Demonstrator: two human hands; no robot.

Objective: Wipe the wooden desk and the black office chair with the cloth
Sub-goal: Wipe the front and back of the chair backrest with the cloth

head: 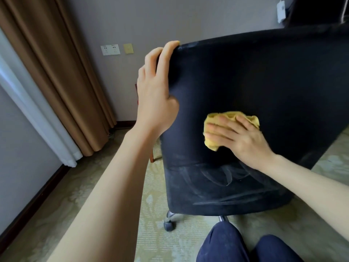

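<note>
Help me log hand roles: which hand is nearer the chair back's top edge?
Left. The left hand grips the top corner of the black office chair, fingers curled over its edge. The right hand presses the yellow cloth against the backrest's middle, well below that edge.

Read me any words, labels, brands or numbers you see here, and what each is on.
Nothing here can be read.
On the white tag at the top right: dark print, too blurred to read.
On the wall sockets and the beige plate: no legible marks.
On the black chair and the yellow cloth: no label shows.
</note>
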